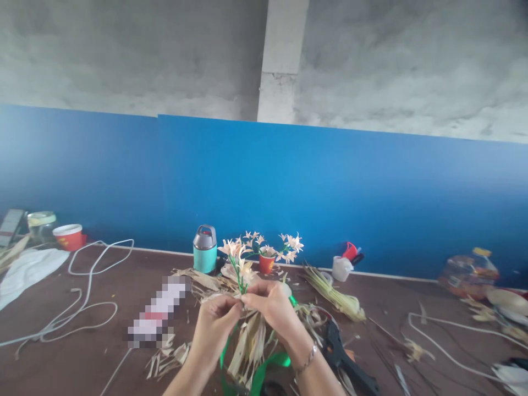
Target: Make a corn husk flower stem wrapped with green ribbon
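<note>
My left hand point(216, 320) and my right hand point(270, 305) meet over the middle of the brown table point(82, 352). Both are pinched closed on the green stem of a small handmade flower stalk point(238, 263) with pale peach blossoms, which stands up between my fingertips. A green ribbon point(268, 364) trails down from under my hands. Dried straw-coloured husk strips point(247, 341) lie heaped below them. My right wrist wears a thin bracelet point(306, 360).
A teal flask point(205, 249) and a red pot of paper flowers point(267, 258) stand by the blue wall. A black glue gun point(342, 357) lies at right, white cords point(82, 300) at left and right, a white cup point(341, 268), a red bowl point(69, 236).
</note>
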The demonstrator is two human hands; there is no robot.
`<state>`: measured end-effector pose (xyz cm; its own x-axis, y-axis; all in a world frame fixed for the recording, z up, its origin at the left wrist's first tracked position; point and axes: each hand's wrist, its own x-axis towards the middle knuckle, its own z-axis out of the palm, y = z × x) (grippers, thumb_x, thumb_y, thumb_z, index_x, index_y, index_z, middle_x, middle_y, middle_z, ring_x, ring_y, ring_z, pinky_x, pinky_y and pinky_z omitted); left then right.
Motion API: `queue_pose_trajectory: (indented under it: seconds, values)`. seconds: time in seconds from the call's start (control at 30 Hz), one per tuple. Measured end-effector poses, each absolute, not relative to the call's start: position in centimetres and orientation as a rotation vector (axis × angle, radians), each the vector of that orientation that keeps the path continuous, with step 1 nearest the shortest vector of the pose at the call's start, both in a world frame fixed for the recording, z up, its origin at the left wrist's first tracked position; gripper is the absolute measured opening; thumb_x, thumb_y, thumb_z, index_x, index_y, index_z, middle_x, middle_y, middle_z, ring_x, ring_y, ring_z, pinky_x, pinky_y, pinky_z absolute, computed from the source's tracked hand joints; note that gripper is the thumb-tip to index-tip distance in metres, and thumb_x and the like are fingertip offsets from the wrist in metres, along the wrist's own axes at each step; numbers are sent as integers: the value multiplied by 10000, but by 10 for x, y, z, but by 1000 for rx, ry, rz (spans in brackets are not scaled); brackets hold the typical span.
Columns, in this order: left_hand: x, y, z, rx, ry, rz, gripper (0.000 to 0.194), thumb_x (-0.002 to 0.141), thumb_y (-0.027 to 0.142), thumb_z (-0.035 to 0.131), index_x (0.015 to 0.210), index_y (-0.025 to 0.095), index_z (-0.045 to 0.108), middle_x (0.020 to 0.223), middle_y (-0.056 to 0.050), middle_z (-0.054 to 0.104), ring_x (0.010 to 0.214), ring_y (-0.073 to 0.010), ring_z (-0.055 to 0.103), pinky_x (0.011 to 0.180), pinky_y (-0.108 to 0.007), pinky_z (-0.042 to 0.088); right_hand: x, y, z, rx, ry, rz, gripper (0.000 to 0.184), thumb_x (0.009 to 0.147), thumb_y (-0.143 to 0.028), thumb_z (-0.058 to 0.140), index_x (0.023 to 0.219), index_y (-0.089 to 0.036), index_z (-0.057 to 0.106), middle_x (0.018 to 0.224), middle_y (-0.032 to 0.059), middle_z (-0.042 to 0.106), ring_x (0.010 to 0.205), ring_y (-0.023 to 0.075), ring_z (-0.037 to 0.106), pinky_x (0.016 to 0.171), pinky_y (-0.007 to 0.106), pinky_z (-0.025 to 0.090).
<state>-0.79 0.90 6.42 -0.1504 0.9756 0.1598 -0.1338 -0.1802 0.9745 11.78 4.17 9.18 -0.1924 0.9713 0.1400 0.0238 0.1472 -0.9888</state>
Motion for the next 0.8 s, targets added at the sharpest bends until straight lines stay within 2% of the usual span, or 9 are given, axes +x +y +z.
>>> queue_pose_trajectory:
  seconds: [0.07,0.13,0.23,0.37,0.6,0.8]
  values:
    - [-8,10,62,1295,1214,1572,188,650,301,648,538,151,663,480,4,574,494,-127,489,498,-220,366,113,42,91,-1095,-1453,1108,108,562,-215,659,495,-152,603,483,-18,536,484,111,443,487,242,328]
    - [-9,11,59,1386,1293,1599,190,668,302,622,560,156,678,547,-21,646,551,-165,555,539,-236,413,108,41,88,-1128,-1442,1046,84,565,-202,625,497,-158,601,491,-10,549,499,127,467,488,244,345]
    - [-8,10,52,1513,1450,1606,209,717,301,582,583,170,674,562,-21,663,540,-170,579,524,-233,421,102,39,83,-1167,-1425,949,84,574,-204,583,499,-166,583,512,-2,563,529,146,500,511,248,374]
    - [-4,4,49,1711,1533,1711,183,758,275,554,682,185,694,656,-29,700,607,-176,633,599,-238,459,100,37,81,-1193,-1423,902,107,582,-211,547,486,-167,564,493,-2,551,514,146,498,502,246,379]
    - [-2,-1,50,1689,1548,1640,118,729,256,602,727,199,705,675,-24,710,619,-188,647,581,-236,470,97,29,85,-1238,-1387,872,102,572,-190,546,484,-160,591,488,-2,567,497,139,478,475,239,352]
    - [-5,1,54,1466,1366,1628,160,727,273,609,630,173,687,616,-22,674,587,-166,586,558,-225,429,106,34,92,-1200,-1331,1167,108,549,-195,630,463,-144,590,435,-24,506,459,108,432,479,236,311]
